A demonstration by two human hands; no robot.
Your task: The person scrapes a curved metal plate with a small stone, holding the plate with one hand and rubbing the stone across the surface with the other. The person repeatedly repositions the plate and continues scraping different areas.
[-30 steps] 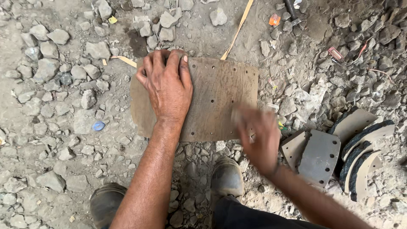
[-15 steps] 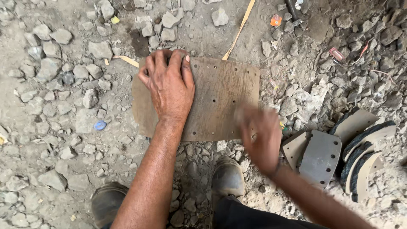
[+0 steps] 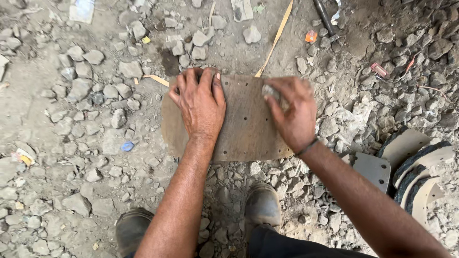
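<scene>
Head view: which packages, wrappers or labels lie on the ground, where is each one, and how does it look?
Pale blue and white flat wrapper: top left edge, on the dirt, crumpled rectangle.
Small orange packet: top, right of the long yellow strip, squarish.
Small pink-red oblong tag: upper right among the stones.
Yellow and white scrap of wrapper: far left edge, crumpled.
No signs or screens in view.

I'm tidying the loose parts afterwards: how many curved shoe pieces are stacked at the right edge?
3 show: a pale curved piece uppermost, a dark-edged curved piece below it, and another curved piece lowest. More may be hidden beneath or beyond the frame.
</scene>
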